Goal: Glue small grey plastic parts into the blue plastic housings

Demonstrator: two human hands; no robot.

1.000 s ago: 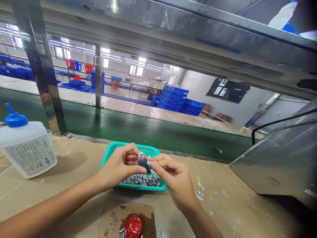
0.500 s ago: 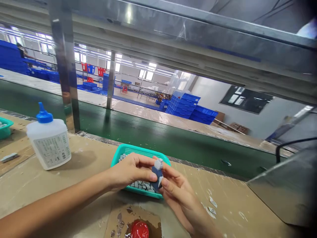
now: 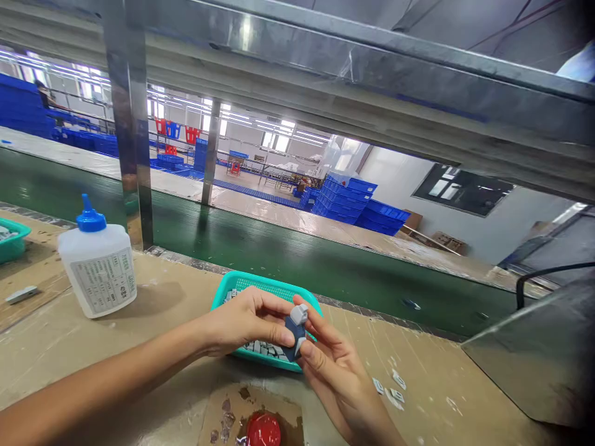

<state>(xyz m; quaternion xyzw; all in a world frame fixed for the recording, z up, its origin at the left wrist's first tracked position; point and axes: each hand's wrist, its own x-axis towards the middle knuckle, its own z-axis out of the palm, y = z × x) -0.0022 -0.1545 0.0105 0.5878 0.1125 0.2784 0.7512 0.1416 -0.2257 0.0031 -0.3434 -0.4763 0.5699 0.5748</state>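
Both hands hold one small dark-blue and light-grey plastic part [image 3: 292,334] above a teal basket [image 3: 264,278]. My left hand [image 3: 253,322] pinches its blue body between thumb and fingers. On the other side, my right hand [image 3: 332,362] grips the part, its thumb close to a pale piece low on the body. A light-grey block forms the part's upper end. Inside the basket lie many small grey pieces [image 3: 264,350], partly covered by my hands.
To the left stands a white bottle [image 3: 100,272] with a blue nozzle cap. A red round object [image 3: 263,428] sits in wet brown liquid on a board at the front. Several small grey pieces [image 3: 397,394] lie at right. Behind runs a green conveyor belt [image 3: 260,248], under a metal frame.
The held part has tilted slightly to the right, and my right hand has shifted a little with it. A small grey piece beside my right wrist shows more clearly. The view has moved slightly.
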